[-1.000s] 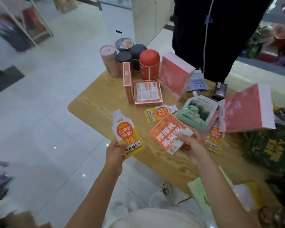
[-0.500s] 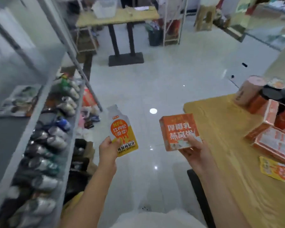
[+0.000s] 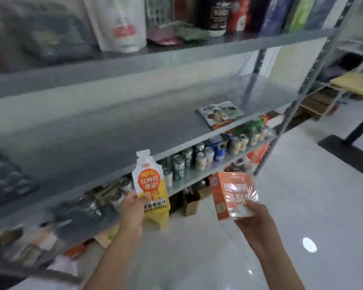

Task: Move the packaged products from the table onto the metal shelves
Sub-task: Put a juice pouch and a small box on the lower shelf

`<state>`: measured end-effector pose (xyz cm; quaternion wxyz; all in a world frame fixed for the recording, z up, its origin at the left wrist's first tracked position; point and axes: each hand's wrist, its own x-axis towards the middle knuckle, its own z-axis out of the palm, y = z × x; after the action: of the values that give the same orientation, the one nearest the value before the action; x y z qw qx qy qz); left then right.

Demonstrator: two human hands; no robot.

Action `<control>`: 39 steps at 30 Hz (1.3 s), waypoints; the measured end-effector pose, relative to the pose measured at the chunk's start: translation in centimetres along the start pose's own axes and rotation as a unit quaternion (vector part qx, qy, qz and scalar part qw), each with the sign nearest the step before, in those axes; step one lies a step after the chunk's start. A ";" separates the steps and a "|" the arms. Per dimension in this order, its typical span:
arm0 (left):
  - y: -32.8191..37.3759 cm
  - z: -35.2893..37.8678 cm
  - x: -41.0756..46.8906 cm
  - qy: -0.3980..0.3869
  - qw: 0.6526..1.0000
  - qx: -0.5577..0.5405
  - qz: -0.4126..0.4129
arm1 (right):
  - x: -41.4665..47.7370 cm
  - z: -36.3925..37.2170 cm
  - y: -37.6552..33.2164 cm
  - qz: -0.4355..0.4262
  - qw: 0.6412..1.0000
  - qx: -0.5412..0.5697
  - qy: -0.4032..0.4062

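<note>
Item 1: spouted pouch (image 3: 150,183), white/orange/yellow, upright. L hand (image 3: 132,210) pinches its lower left edge, thumb on front; held in air before front edge of the metal shelves (image 3: 134,126), mid tier, not on it.
Item 2: orange box (image 3: 231,195), film-wrapped, tilted. R hand (image 3: 252,216) grips it from below, fingers curled round bottom corner; held over floor (image 3: 302,185), right of pouch, apart from shelving.
Shelf stock: flat snack packet (image 3: 220,114) on mid tier far right; cans (image 3: 197,158) on tier below; white bag (image 3: 118,24) on top tier.
</note>
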<state>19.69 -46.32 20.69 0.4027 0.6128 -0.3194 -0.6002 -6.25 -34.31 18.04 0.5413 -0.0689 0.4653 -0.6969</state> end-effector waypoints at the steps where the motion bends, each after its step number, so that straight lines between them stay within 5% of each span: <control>1: -0.3 -1.4 -0.5 0.026 1.000 -0.012 0.001 | 0.8 1.0 0.1 0.020 1.000 -0.010 -0.020; 11: -3.6 -12.5 -6.9 0.263 0.962 -0.077 0.002 | 1.4 10.2 5.6 0.175 0.960 -0.099 -0.197; 19: -2.3 -16.9 -5.5 0.289 0.950 -0.119 -0.001 | 1.2 16.9 10.0 0.254 0.928 -0.127 -0.243; 32: -0.3 -27.3 2.3 0.271 0.961 -0.050 -0.011 | 5.1 29.9 19.5 0.095 0.904 -0.335 -0.246; 39: -0.8 -29.0 3.6 0.232 0.972 -0.042 -0.012 | 7.3 35.9 22.1 -0.024 0.834 -0.438 -0.335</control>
<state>48.72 -45.86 16.94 0.4837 0.7221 -0.1843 -0.4590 27.53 -60.50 19.11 0.5603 -0.5390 0.5105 -0.3673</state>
